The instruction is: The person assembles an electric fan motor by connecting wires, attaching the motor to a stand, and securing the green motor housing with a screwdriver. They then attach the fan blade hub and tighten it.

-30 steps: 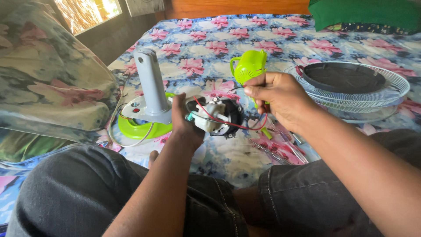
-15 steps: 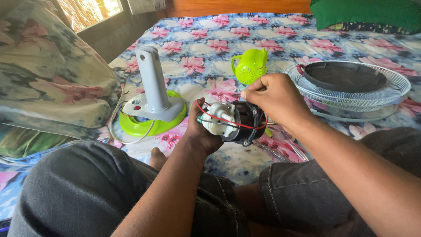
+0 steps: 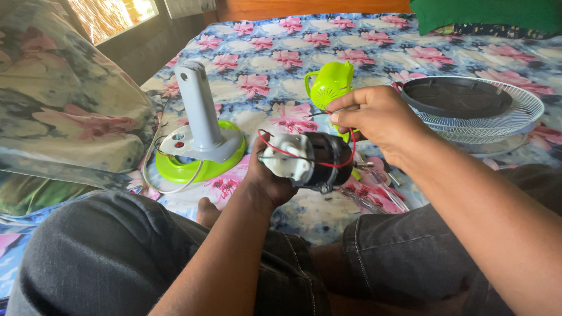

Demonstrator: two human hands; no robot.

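The left hand [image 3: 266,175] grips a small fan motor [image 3: 310,161] — white casing at one end, black body at the other — held above the floral bed [image 3: 281,64]. The right hand [image 3: 374,117] has its fingers pinched shut on thin wires [image 3: 328,112] running from the motor. Just behind lies a green fan housing [image 3: 331,88]; to the left stands a grey stand [image 3: 199,117] on a green base — to the right, a white wire grille [image 3: 515,120].
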